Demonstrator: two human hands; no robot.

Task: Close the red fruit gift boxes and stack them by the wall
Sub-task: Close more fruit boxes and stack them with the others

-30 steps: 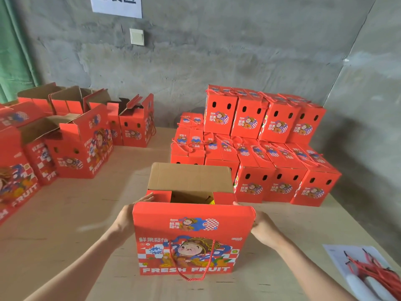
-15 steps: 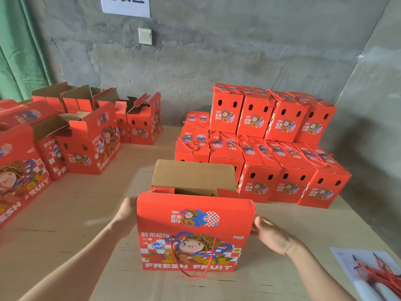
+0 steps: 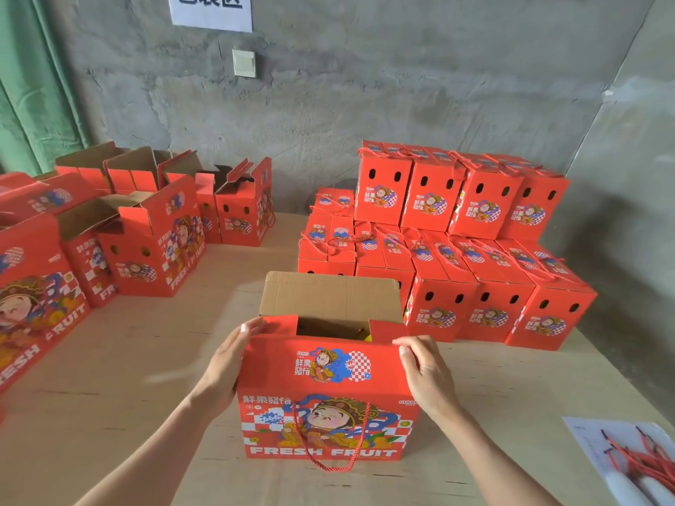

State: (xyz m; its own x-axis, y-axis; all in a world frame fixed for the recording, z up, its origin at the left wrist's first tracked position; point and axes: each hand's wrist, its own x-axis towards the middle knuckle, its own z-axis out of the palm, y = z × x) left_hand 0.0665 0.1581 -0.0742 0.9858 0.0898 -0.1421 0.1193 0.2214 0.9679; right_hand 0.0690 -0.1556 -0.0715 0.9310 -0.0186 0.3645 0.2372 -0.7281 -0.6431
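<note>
A red fruit gift box (image 3: 328,403) stands on the table in front of me, top open, its brown back flap (image 3: 328,294) upright and a red rope handle hanging down its front. My left hand (image 3: 226,363) lies flat against the box's left side, fingertips on the left side flap. My right hand (image 3: 423,374) rests on the box's upper right corner, fingers on the right side flap. Closed red boxes (image 3: 456,250) are stacked in two tiers by the wall at the right.
Several open red boxes (image 3: 146,242) stand at the left of the wooden table (image 3: 109,378). A white sheet with red rope handles (image 3: 635,461) lies at the near right. The concrete wall (image 3: 365,96) runs behind; the table's right edge is close to the stack.
My right hand has come up from beside the box onto its upper right corner. My left hand has slid up to the left side flap.
</note>
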